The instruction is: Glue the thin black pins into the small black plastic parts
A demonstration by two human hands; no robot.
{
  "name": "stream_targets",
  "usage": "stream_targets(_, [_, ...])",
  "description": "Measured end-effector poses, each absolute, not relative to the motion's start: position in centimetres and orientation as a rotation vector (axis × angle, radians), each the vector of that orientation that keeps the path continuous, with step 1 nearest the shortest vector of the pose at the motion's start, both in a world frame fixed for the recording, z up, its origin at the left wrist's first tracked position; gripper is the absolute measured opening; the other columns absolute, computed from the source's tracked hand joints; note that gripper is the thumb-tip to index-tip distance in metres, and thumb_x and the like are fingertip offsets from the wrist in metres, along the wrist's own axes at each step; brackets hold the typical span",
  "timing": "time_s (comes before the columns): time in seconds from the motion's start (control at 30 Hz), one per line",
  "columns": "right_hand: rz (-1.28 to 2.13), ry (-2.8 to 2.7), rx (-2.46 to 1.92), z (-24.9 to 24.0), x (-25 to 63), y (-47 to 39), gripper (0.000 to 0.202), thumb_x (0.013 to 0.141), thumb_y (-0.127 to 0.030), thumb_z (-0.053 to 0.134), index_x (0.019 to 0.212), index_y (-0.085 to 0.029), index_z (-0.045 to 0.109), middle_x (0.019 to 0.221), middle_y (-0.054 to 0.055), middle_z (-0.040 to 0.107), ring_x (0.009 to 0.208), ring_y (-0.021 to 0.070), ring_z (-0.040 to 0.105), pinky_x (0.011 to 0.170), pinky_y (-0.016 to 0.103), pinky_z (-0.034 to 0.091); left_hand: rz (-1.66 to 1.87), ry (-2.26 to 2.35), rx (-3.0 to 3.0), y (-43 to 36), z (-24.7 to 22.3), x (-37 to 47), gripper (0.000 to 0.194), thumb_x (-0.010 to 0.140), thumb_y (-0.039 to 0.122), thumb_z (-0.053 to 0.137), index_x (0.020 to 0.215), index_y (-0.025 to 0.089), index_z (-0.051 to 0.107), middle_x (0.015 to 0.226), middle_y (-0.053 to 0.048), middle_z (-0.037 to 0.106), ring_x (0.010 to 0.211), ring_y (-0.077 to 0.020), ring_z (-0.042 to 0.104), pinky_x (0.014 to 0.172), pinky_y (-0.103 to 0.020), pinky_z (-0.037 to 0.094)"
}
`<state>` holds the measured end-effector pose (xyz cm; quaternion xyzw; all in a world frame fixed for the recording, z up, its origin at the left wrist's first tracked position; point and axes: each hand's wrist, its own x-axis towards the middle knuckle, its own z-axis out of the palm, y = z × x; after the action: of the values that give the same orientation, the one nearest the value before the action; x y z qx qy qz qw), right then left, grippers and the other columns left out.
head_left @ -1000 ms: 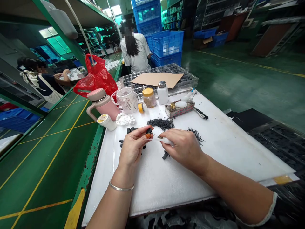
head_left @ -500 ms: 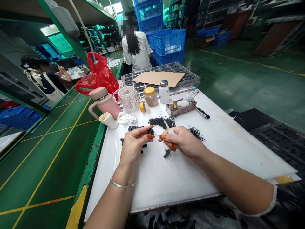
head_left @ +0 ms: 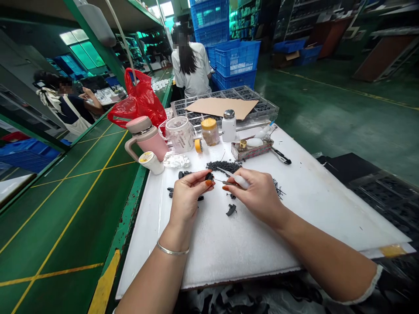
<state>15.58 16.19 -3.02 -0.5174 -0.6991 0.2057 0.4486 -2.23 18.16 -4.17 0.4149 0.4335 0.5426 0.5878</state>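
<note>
My left hand (head_left: 186, 196) is closed, pinching a small black plastic part (head_left: 209, 176) between thumb and fingertips. My right hand (head_left: 265, 196) grips a small white squeeze bottle (head_left: 241, 181) whose narrow nozzle points left. Below the nozzle, a thin needle-like tool (head_left: 223, 181) also sticks out of the right fingers, its tip close to the black part; whether it touches cannot be made out. A heap of tiny black rings (head_left: 222, 166) lies just beyond the hands. Beneath them on the white board (head_left: 235, 248) is a curved black piece (head_left: 231, 210).
Black pins (head_left: 279, 190) lie right of my right hand. Behind stand a pink mug (head_left: 152, 141), a yellow-lidded jar (head_left: 210, 133), a white pump bottle (head_left: 229, 126), a small box (head_left: 250, 150) and a cutter knife (head_left: 280, 155). Two co-workers are farther back.
My right hand has turned, and the squeeze bottle has tipped from pointing up to lying more level, nozzle toward the left hand. The left hand keeps its pinch; the view has shifted slightly.
</note>
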Motion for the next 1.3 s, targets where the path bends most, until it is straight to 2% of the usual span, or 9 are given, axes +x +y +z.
stream_targets(0.17, [0.969, -1.616, -1.207, -3.0, 15.6, 16.4, 0.029, 0.083, -0.037, 0.060, 0.064, -0.015, 0.061, 0.059, 0.001, 0.059, 0.056, 0.0124, 0.049, 0.054, 0.024, 0.035, 1.289, 1.008, 1.067, 18.1, -4.3, -2.2, 0.031, 0.062, 0.021, 0.081, 0.093, 0.015, 0.074, 0.085, -0.008, 0.073, 0.072, -0.0164, 0.067, 0.068, -0.025, 0.056])
stream_targets(0.37, [1.797, -1.143, -0.956, -3.8, 15.5, 17.5, 0.033, 0.078, -0.043, 0.063, 0.065, -0.014, 0.055, 0.052, -0.004, 0.045, 0.045, 0.0065, 0.035, 0.044, 0.021, 0.025, 1.297, 0.977, 1.112, 17.9, -4.2, -2.3, 0.030, 0.064, 0.020, 0.080, 0.093, 0.017, 0.074, 0.083, -0.007, 0.073, 0.071, -0.0159, 0.067, 0.068, -0.025, 0.055])
stream_targets(0.53, [1.443, -1.368, -1.122, -3.2, 15.6, 17.3, 0.033, 0.073, -0.046, 0.069, 0.072, -0.014, 0.059, 0.057, -0.002, 0.052, 0.050, 0.0089, 0.043, 0.048, 0.022, 0.032, 1.319, 1.004, 1.111, 18.0, -4.2, -2.2, 0.029, 0.066, 0.021, 0.079, 0.093, 0.017, 0.074, 0.088, -0.007, 0.073, 0.076, -0.0170, 0.068, 0.070, -0.026, 0.055])
stream_targets(0.7, [1.080, -1.559, -1.276, -2.4, 15.8, 17.2, 0.034, 0.063, -0.033, 0.078, 0.089, -0.018, 0.060, 0.064, -0.005, 0.055, 0.058, 0.0112, 0.050, 0.058, 0.023, 0.040, 1.345, 1.018, 1.019, 18.2, -4.3, -2.4, 0.033, 0.062, 0.021, 0.081, 0.094, 0.015, 0.074, 0.086, -0.007, 0.073, 0.073, -0.0163, 0.067, 0.070, -0.027, 0.055])
stream_targets(0.83, [0.802, -1.675, -1.382, -2.7, 15.9, 17.1, 0.016, 0.070, -0.030, 0.073, 0.077, -0.018, 0.065, 0.063, -0.003, 0.060, 0.060, 0.0133, 0.053, 0.056, 0.023, 0.038, 1.343, 1.018, 0.973, 18.3, -4.3, -2.5, 0.034, 0.061, 0.021, 0.082, 0.093, 0.015, 0.074, 0.085, -0.008, 0.073, 0.072, -0.0159, 0.067, 0.070, -0.026, 0.055])
stream_targets(0.93, [0.730, -1.688, -1.372, -2.9, 15.9, 17.0, 0.015, 0.075, -0.032, 0.069, 0.075, -0.017, 0.068, 0.063, 0.000, 0.064, 0.060, 0.0148, 0.055, 0.056, 0.024, 0.037, 1.349, 1.028, 1.002, 18.2, -4.3, -2.4, 0.034, 0.061, 0.021, 0.081, 0.094, 0.014, 0.074, 0.085, -0.008, 0.073, 0.072, -0.0166, 0.067, 0.070, -0.028, 0.055])
stream_targets(1.07, [1.007, -1.610, -1.272, -3.0, 15.8, 17.0, 0.022, 0.078, -0.037, 0.066, 0.073, -0.015, 0.067, 0.062, 0.001, 0.063, 0.058, 0.0137, 0.053, 0.056, 0.025, 0.038, 1.389, 1.049, 1.097, 18.1, -4.1, -2.4, 0.032, 0.063, 0.022, 0.080, 0.094, 0.015, 0.074, 0.086, -0.008, 0.073, 0.073, -0.0178, 0.067, 0.070, -0.029, 0.056])
stream_targets(1.2, [1.542, -1.304, -1.023, -3.2, 15.8, 17.2, 0.029, 0.077, -0.039, 0.066, 0.066, -0.014, 0.060, 0.053, -0.001, 0.053, 0.048, 0.0088, 0.041, 0.046, 0.022, 0.030, 1.321, 1.090, 1.170, 18.1, -4.1, -2.3, 0.029, 0.063, 0.019, 0.079, 0.092, 0.015, 0.074, 0.085, -0.007, 0.073, 0.069, -0.0159, 0.066, 0.069, -0.027, 0.055])
stream_targets(1.3, [1.733, -1.127, -0.960, -3.3, 15.8, 17.3, 0.027, 0.076, -0.037, 0.067, 0.066, -0.013, 0.060, 0.051, -0.003, 0.047, 0.046, 0.0072, 0.037, 0.044, 0.021, 0.026, 1.248, 1.058, 1.147, 18.1, -4.4, -2.2, 0.029, 0.064, 0.020, 0.079, 0.092, 0.015, 0.074, 0.083, -0.007, 0.073, 0.070, -0.0156, 0.067, 0.069, -0.027, 0.056])
